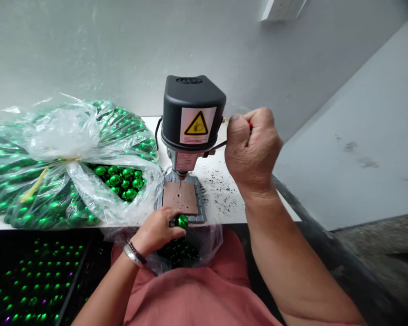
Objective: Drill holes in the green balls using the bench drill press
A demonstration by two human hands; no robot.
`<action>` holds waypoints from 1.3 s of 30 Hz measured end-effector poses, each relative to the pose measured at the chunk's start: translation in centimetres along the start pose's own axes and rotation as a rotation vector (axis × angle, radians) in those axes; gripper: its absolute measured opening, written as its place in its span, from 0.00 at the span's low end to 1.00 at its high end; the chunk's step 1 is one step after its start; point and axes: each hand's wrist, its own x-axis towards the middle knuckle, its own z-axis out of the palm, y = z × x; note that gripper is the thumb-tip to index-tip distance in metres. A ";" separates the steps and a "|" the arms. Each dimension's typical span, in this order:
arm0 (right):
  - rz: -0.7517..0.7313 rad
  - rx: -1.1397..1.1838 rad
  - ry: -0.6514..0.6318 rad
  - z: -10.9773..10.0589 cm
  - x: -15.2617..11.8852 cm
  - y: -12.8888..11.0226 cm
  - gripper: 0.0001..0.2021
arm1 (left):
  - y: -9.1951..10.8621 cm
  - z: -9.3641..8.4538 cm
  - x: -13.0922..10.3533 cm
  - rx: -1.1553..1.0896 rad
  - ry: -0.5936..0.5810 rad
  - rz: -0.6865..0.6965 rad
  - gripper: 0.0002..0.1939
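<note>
A small black drill press [194, 113] with a yellow warning sticker stands on the white table. My right hand [253, 151] is closed in a fist round its lever; a bit of red shows between the fingers. A shiny green ball [182, 221] is pinched in my left hand [159, 227], at the front edge of the drill's base. Above a brown board [172, 199] with a small dark hole, the thin drill bit [180, 183] points down, apart from the ball. An open plastic bag of green balls [131, 194] lies left of the drill.
A large tied clear bag of green balls [7, 176] covers the table's left side. Dark shavings [221, 190] are scattered right of the drill. Another clear bag [211, 242] with green balls is at my lap. More green balls [37, 285] sit in rows at lower left.
</note>
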 end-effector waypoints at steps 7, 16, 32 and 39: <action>0.001 0.046 -0.019 -0.2 -0.6 0.1 0.14 | -0.8 -0.6 0.8 -0.218 0.251 -0.130 0.22; -0.003 0.110 -0.068 -0.6 -0.9 0.3 0.18 | -2.2 0.1 4.9 -0.101 0.361 -0.009 0.21; 0.026 0.058 -0.085 -1.1 -1.3 0.0 0.18 | -1.6 -0.6 5.5 0.247 0.259 0.035 0.19; 0.018 0.089 -0.086 -1.1 -1.3 0.1 0.16 | -1.4 -0.2 6.7 0.186 0.234 0.009 0.19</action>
